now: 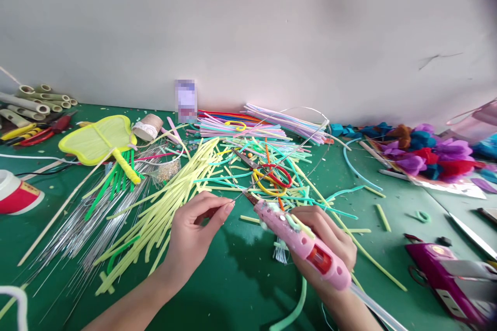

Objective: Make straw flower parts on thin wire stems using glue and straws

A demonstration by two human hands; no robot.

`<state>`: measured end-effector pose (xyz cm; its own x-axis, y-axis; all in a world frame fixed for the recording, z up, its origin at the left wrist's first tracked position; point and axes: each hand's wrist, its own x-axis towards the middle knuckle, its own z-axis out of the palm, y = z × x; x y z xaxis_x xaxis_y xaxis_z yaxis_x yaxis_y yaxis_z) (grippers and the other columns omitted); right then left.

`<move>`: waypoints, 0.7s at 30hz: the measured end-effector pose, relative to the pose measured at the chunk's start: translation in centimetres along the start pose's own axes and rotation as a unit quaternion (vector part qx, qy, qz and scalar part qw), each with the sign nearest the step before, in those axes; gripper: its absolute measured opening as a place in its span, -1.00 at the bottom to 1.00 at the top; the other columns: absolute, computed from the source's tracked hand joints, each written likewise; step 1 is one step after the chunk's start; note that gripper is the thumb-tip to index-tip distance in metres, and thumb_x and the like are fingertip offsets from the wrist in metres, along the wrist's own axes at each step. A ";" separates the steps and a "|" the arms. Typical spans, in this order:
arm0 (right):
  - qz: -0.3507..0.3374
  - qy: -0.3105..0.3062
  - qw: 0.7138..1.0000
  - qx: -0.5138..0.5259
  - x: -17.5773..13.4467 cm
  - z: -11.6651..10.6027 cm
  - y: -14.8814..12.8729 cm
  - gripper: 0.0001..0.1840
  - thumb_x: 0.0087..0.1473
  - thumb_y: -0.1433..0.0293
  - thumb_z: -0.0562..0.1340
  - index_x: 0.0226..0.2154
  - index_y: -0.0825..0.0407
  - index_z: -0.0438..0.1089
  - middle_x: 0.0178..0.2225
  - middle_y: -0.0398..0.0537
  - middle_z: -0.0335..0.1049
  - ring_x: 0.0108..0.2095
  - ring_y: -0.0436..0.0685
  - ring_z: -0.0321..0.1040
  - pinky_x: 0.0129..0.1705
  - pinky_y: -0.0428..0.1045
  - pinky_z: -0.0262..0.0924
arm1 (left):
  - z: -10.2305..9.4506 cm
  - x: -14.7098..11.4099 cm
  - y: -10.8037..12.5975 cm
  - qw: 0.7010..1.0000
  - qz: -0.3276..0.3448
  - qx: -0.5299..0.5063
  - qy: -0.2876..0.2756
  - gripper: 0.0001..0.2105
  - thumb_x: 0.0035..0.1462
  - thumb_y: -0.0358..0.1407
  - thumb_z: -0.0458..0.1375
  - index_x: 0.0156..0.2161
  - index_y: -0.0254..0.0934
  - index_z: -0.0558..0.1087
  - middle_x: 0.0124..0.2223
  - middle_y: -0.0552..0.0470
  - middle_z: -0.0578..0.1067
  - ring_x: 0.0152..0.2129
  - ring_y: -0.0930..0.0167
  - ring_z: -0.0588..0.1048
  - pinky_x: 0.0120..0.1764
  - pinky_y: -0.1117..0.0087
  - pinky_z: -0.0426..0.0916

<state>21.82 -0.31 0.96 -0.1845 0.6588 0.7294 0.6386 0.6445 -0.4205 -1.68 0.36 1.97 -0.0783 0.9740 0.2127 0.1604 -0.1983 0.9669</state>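
Note:
My right hand (326,235) is wrapped round a pink hot glue gun (285,227), which points up and to the left. Its dark nozzle is close to a thin wire (238,196). The wire's end is pinched between thumb and forefinger of my left hand (200,232), which is closed. Whether nozzle and wire touch, I cannot tell. Behind the nozzle lie scissors (274,176) with red and yellow handles. Left of my left hand spreads a pile of yellow-green fuzzy stems (186,181). A yellow leaf-shaped fan (101,139) rests farther left.
Loose metal wires (83,232) and a red-and-white cup (19,194) are at left, with bamboo tubes (37,106) behind. Pastel stems (240,126) lie near the grey partition (248,36). Colourful flowers (430,152) and a magenta device (442,279) occupy the right of the green table (233,300).

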 end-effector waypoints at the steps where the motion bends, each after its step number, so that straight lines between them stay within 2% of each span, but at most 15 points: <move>1: 0.000 -0.001 1.000 0.000 0.0 0.0 0.0 -0.87 0.16 0.51 0.22 -0.24 0.00 0.41 -0.33 -0.05 0.49 -0.35 0.09 0.48 -0.32 -0.02 0.32 | 0.0 0.0 0.0 1.000 -0.001 0.000 0.001 -0.92 0.17 -0.26 0.30 -0.32 -0.13 0.65 -0.38 0.02 0.52 -0.51 0.42 0.42 -0.48 0.44 0.26; 21: 0.011 0.001 1.000 0.002 -0.3 -0.1 0.2 -0.86 0.12 0.54 0.27 -0.25 0.01 0.41 -0.36 -0.07 0.45 -0.38 0.07 0.43 -0.35 -0.03 0.27 | -0.1 -0.2 0.3 1.000 0.012 0.008 0.006 -0.93 0.17 -0.28 0.30 -0.32 -0.13 0.65 -0.39 0.05 0.52 -0.54 0.46 0.41 -0.52 0.47 0.26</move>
<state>22.05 -0.38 0.68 -0.1693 0.6716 0.7213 0.6392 0.6319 -0.4383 -1.69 0.12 2.21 -0.0856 0.9676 0.2376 0.1787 -0.2197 0.9591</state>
